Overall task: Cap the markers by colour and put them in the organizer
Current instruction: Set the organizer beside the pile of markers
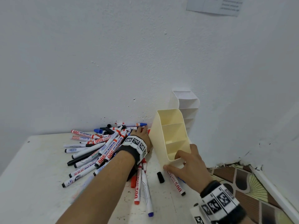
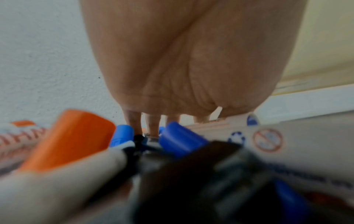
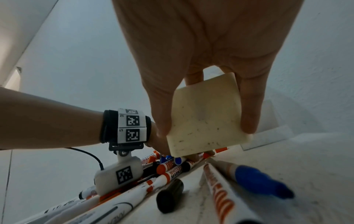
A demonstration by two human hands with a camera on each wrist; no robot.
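A heap of whiteboard markers (image 1: 97,147) with red, blue and black caps lies on the white table (image 1: 40,159) against the wall. My left hand (image 1: 139,132) reaches into the far end of the heap, its fingers (image 2: 153,125) straight and touching markers by the wall; no marker shows in a grip. My right hand (image 1: 174,161) grips the near end of the cream organizer (image 1: 171,131), thumb on one side and fingers over the rim. The organizer (image 3: 205,118) is tilted and raised off the table, its compartments empty. A loose black cap (image 1: 160,177) lies below it.
A red-capped marker (image 1: 137,186) and a blue-ended one (image 1: 148,196) lie apart near the front. A blue-capped marker (image 3: 258,180) lies under my right wrist. A white stepped holder (image 1: 187,102) stands against the wall behind the organizer. Patterned floor (image 1: 242,183) shows past the table's right edge.
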